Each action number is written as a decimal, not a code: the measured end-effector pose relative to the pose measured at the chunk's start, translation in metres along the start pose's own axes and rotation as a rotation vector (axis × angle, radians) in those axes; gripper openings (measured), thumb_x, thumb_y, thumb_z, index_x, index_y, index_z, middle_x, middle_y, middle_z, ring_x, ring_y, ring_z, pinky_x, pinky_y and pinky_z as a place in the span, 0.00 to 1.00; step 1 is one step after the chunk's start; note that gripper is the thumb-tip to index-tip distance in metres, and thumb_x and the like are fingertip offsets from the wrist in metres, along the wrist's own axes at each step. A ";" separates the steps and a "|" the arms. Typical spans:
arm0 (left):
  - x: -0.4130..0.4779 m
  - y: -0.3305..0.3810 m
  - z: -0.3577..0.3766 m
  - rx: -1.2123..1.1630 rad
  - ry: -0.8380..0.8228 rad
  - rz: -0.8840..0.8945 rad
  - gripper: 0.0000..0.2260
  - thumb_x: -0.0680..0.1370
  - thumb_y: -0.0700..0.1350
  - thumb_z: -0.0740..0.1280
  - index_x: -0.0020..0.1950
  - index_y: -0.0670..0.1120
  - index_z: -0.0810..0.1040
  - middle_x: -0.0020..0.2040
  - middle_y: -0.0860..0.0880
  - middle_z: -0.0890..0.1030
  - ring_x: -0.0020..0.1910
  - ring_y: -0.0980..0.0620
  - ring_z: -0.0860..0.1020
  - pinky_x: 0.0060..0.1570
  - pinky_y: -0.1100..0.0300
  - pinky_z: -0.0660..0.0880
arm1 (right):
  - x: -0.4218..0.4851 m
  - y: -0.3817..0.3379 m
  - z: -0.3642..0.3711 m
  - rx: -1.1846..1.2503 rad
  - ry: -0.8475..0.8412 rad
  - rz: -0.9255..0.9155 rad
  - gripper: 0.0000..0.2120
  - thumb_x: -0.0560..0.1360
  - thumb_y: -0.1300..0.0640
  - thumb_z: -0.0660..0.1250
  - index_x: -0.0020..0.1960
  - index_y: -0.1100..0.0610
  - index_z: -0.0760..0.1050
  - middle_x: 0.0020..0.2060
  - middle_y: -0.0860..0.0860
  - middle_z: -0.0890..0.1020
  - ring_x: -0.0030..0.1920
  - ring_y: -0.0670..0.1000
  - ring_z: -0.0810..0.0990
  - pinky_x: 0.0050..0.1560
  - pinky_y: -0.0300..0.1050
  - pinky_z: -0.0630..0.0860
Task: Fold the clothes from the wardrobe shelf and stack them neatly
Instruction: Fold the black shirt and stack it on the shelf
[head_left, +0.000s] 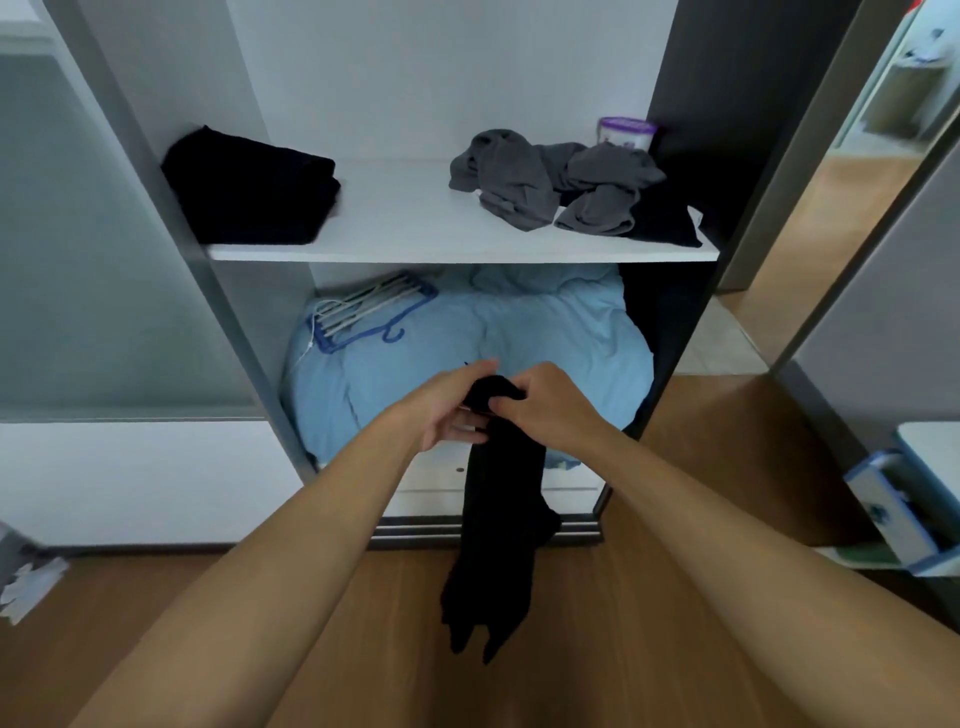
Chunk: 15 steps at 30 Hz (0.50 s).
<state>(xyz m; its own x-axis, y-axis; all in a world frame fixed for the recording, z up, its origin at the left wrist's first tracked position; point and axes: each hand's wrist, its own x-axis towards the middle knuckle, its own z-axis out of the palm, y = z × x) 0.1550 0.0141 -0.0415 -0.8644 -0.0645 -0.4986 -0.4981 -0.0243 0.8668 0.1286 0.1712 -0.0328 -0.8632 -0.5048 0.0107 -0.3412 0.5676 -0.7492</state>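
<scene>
Item one: black garment (498, 525), long and narrow, which I see bunched at its top end between both hands and hanging straight down in front of the wardrobe, its lower end split into two dangling points above the wooden floor (649, 597). Left hand (457, 410): fingers curled under the bunched top, closed on the cloth from the left. Right hand (540, 402): clamped over the same bunch from the right, knuckles up; the two hands sit together, touching or nearly so. Item two: white wardrobe shelf (415, 228), at upper centre. Item three: folded black stack (249, 187), at the shelf's left end against the side wall. Item four: loose grey clothes (550, 176), crumpled in a heap toward the shelf's right end. Item five: another black piece (665, 223), lying flat partly under the grey heap at the right front corner; I think it is a garment, though the blur leaves me unsure. Item six: small tub with a purple lid (626, 132), upright behind the grey heap. Item seven: pale blue bedding (545, 332), filling the compartment below the shelf, directly behind my hands. Item eight: blue hanger rack (363, 312), lying tilted on the bedding's upper left.
</scene>
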 end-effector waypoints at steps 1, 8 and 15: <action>0.001 0.001 0.007 -0.026 0.053 0.020 0.13 0.80 0.52 0.65 0.56 0.44 0.81 0.49 0.44 0.83 0.45 0.47 0.81 0.44 0.55 0.81 | -0.001 0.000 0.000 -0.041 -0.003 -0.016 0.19 0.75 0.57 0.70 0.27 0.56 0.70 0.23 0.47 0.70 0.24 0.43 0.67 0.29 0.39 0.62; 0.006 0.019 0.027 -0.151 0.189 0.115 0.05 0.82 0.39 0.63 0.55 0.39 0.77 0.48 0.42 0.81 0.45 0.47 0.81 0.37 0.57 0.78 | -0.008 0.004 -0.013 -0.019 -0.072 -0.092 0.10 0.78 0.58 0.67 0.40 0.61 0.79 0.31 0.54 0.77 0.32 0.47 0.74 0.37 0.45 0.68; -0.009 0.048 0.012 0.484 -0.008 0.438 0.08 0.81 0.47 0.67 0.45 0.50 0.83 0.38 0.55 0.83 0.37 0.57 0.79 0.40 0.67 0.74 | 0.009 0.009 -0.072 0.166 0.155 -0.140 0.13 0.78 0.60 0.68 0.63 0.55 0.78 0.57 0.48 0.82 0.58 0.48 0.79 0.61 0.42 0.76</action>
<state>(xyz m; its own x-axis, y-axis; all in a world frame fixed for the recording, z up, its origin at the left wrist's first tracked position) 0.1376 0.0250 0.0044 -0.9939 0.0406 -0.1024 -0.0729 0.4544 0.8878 0.0910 0.2186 0.0088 -0.8626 -0.4585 0.2137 -0.4071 0.3785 -0.8313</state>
